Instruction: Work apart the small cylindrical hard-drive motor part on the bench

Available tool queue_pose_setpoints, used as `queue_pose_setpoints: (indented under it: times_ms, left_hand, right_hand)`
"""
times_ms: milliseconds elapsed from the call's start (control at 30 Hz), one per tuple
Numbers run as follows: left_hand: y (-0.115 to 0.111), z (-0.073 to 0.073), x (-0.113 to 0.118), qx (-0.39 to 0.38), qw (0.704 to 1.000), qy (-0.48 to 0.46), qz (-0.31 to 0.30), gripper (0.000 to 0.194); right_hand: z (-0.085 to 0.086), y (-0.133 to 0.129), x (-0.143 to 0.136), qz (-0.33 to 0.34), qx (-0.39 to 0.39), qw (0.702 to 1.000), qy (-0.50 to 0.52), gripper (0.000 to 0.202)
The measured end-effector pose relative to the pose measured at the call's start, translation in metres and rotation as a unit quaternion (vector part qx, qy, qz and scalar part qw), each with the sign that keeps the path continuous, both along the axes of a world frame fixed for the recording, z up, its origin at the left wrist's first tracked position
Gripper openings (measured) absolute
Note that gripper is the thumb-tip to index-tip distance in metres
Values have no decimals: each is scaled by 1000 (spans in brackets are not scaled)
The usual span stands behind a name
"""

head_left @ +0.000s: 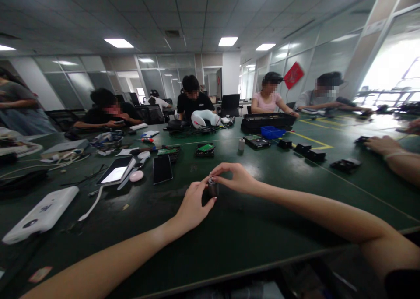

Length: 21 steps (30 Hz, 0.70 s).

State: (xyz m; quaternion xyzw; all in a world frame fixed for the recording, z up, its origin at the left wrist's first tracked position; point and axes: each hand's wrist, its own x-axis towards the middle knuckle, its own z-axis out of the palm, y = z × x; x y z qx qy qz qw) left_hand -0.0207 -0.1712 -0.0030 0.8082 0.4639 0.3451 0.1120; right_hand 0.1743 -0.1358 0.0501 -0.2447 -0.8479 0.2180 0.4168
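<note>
A small dark grey metal cylinder stands upright on the green table in front of me. My left hand grips its side, with the thumb near the base at the front and the fingers at the left. At the cylinder's top, my right hand has thumb and index finger pinched together; anything between those fingertips is too small to name. Farther back stands a similar, lighter grey cylinder. Beyond my hands lies a hard drive with a green circuit board, and left of them is a black phone.
On the left are a white plastic cover, a tablet-like device and loose cables. A blue tray, another hard drive and black parts lie right of centre. A co-worker's hand reaches in from the right; several people sit opposite.
</note>
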Motion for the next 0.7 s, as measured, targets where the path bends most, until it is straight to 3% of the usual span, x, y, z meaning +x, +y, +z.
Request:
queue_pose_setpoints:
  times_ms: [700]
  left_hand:
    - [1,-3,0,2,1000,0,3,52]
  right_hand:
    - [-6,4,1,-65,112,988,-88,17]
